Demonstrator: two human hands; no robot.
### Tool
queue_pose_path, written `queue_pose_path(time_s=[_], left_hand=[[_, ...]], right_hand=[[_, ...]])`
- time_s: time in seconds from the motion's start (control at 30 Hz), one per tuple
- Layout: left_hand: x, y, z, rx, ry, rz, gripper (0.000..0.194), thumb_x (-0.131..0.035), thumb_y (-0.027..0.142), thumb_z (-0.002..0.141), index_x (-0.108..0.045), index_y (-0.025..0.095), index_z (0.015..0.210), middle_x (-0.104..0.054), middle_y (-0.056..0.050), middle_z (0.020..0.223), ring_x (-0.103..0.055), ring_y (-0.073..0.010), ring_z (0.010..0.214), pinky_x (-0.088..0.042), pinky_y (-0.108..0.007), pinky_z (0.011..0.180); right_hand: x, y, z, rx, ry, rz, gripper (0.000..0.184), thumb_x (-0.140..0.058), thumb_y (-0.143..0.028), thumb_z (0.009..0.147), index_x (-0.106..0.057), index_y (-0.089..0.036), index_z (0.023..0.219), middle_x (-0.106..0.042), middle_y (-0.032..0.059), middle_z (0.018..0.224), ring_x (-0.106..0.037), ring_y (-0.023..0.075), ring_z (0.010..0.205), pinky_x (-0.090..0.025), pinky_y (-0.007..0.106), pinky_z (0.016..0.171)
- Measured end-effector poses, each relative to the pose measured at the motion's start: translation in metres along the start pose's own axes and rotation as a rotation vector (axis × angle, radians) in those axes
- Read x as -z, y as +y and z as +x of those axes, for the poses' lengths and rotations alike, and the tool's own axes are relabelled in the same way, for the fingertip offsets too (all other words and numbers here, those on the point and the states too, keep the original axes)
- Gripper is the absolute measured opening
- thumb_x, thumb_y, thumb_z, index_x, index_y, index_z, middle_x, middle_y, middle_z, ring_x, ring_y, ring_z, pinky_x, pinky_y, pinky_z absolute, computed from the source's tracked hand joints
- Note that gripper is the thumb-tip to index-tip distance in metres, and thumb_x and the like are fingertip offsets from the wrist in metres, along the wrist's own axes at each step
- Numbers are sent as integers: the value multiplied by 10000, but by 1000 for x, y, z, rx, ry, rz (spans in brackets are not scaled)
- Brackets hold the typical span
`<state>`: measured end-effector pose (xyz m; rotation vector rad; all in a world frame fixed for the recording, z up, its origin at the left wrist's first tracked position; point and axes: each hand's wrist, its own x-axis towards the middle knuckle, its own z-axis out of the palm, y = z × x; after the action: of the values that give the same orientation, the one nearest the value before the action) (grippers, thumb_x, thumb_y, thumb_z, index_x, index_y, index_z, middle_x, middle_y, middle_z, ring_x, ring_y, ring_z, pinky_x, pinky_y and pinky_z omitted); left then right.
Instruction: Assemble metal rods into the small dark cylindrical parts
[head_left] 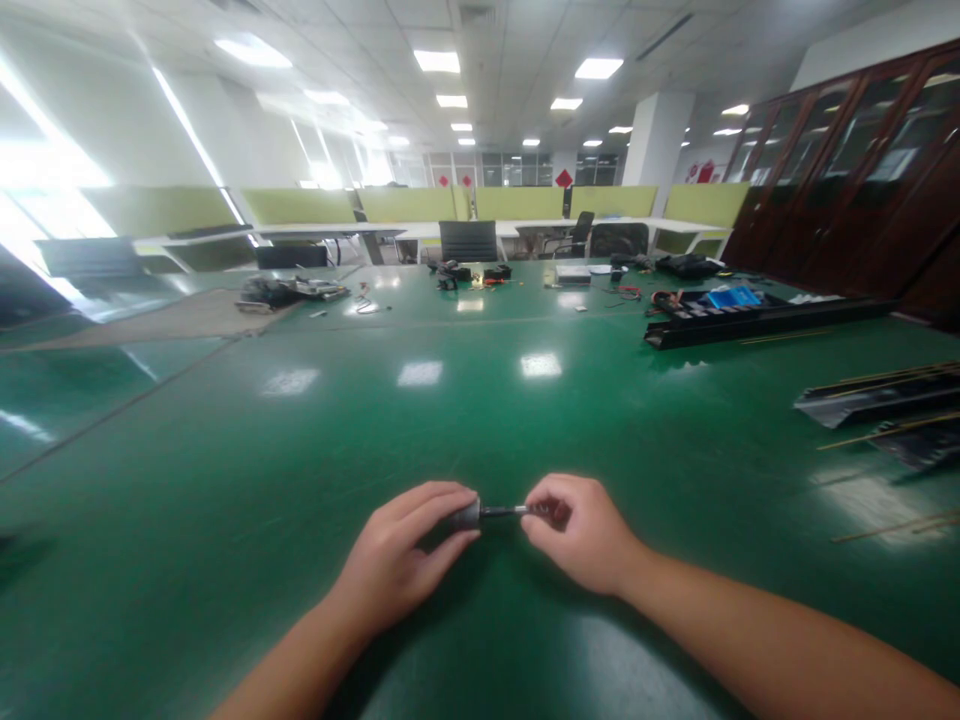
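Just above the green table (337,440), my left hand (405,550) is closed round a short grey cylinder (467,515), thumb below and fingers above. A thin dark rod (499,512) with a paler end reaches from the cylinder toward my right hand (574,530). Thumb and forefinger of the right hand pinch the rod at that paler end. Something small and dark reddish shows inside the curl of these fingers, too blurred to name. My fingers hide most of the cylinder, and its exact kind cannot be made out.
Long black channels (750,318) lie at the right, one carrying a blue packet (733,297). Metal channels (877,395) and thin brass-coloured rods sit nearer on that side. Cables and small parts (469,273) are along the far edge, with more clutter (289,290) far left.
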<state>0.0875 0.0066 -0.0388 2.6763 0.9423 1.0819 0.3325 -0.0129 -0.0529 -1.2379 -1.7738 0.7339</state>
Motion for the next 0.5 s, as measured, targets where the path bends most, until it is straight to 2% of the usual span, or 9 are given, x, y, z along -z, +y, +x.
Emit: queue_pose_path(time_s=[0.5], left_hand=[[4,0,2,32,52,32,274,-702,240,854,-689,205,1125,-729,-78,1043,-701,-190,941,-599,-305,853]], right_hand=[[0,1,-1,19,4,24,55,-658,-150,728,-658,-174,678,-619,-7,629,-548,131,585,-410,220,556]])
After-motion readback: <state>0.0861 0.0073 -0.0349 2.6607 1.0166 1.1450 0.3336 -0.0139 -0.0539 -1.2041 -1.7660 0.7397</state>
